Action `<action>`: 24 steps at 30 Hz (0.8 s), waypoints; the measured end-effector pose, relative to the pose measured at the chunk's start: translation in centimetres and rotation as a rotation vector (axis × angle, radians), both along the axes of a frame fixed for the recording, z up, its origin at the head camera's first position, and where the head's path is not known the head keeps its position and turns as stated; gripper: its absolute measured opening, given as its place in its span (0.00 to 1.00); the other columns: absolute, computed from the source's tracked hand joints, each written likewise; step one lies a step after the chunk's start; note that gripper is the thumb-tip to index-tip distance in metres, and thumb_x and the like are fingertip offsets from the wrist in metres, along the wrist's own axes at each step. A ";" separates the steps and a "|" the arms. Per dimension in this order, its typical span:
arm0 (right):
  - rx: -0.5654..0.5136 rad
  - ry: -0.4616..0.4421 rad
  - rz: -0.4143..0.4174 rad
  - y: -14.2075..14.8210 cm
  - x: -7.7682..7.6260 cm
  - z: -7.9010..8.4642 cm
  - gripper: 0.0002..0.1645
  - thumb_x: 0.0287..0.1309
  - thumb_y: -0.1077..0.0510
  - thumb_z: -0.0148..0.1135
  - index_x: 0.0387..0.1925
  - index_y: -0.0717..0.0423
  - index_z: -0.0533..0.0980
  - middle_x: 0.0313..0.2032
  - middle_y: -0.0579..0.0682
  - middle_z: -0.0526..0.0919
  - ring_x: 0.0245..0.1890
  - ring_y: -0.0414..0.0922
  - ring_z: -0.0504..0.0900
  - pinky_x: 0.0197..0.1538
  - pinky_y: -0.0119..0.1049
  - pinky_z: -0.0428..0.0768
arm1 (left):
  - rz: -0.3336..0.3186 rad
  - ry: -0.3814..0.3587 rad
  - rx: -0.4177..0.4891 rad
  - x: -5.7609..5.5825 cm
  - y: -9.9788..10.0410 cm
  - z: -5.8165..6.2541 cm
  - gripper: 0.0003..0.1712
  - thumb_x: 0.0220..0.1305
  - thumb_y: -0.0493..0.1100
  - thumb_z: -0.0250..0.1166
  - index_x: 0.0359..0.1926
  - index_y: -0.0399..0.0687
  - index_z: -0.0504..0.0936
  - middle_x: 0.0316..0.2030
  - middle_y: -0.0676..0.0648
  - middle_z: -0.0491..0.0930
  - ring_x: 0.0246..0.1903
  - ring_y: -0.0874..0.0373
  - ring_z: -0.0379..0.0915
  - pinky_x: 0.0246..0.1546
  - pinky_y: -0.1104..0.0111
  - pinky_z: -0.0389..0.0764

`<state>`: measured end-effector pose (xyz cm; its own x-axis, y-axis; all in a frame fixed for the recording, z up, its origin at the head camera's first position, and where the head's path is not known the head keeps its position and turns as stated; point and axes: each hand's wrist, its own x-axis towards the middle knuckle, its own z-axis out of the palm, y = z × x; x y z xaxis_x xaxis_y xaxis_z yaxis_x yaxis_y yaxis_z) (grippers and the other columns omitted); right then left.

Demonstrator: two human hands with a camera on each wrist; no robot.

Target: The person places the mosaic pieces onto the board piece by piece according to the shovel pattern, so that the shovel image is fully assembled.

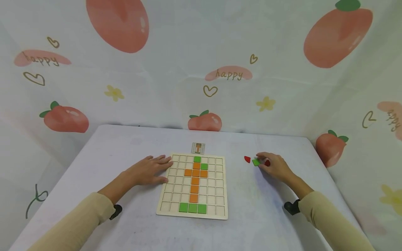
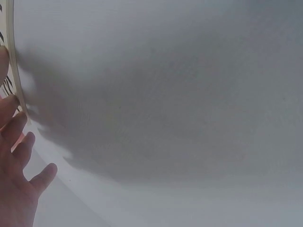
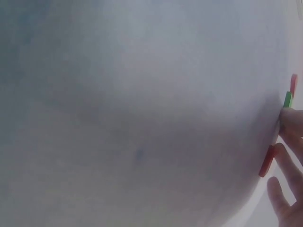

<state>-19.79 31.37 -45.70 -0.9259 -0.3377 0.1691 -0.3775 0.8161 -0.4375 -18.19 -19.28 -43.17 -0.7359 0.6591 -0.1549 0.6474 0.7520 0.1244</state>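
A pale square board (image 1: 215,200) with a grid of recessed cells lies mid-table. Orange square tiles (image 1: 195,181) form a cross in it. Green square tiles (image 1: 193,208) sit in its bottom row and near its top. My left hand (image 1: 150,171) lies on the board's left edge, fingers spread; the left wrist view shows fingers (image 2: 14,125) at that edge. To the board's right, my right hand (image 1: 275,166) pinches a loose green square tile (image 1: 255,162) between thumb and forefinger. A red piece (image 1: 267,162) lies partly hidden beneath this hand.
A red quarter-circle piece (image 1: 247,159) lies just left of the loose green tile. Behind the board is a small card (image 1: 198,148) with a gridded picture. A fruit-printed cloth (image 1: 166,94) hangs behind the white table (image 1: 132,223).
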 end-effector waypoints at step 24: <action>-0.065 0.024 0.017 -3.7 -1.4 2.5 0.21 0.55 0.63 0.71 0.51 0.65 0.80 0.42 0.57 0.87 0.50 0.59 0.82 0.55 0.60 0.74 | -0.019 0.025 0.018 -0.1 -0.1 -0.3 0.41 0.66 0.65 0.60 0.72 0.47 0.69 0.72 0.43 0.65 0.70 0.40 0.61 0.62 0.41 0.67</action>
